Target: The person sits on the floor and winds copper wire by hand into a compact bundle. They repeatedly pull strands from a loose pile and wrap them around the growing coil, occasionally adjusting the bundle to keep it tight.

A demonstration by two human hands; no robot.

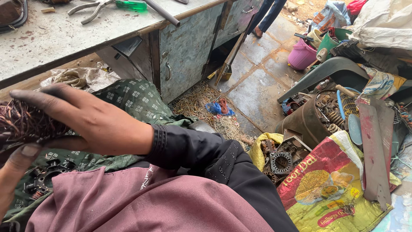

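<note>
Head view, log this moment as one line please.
right hand: gripping copper wire bundle | left hand: thumb under bundle | lap: green cloth

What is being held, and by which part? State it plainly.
A bundle of copper wire, gripped between both hands: the right hand lies over its top, and the left hand presses its thumb up under the end nearest the person.

Repair workshop: you sit by a metal surface (51, 38) with pliers (92, 7), scrap motor parts (281, 162), wire waste (201, 105).

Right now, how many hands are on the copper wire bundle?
2: the right hand lies over the copper wire bundle; the left hand presses it from below, mostly hidden.
</note>
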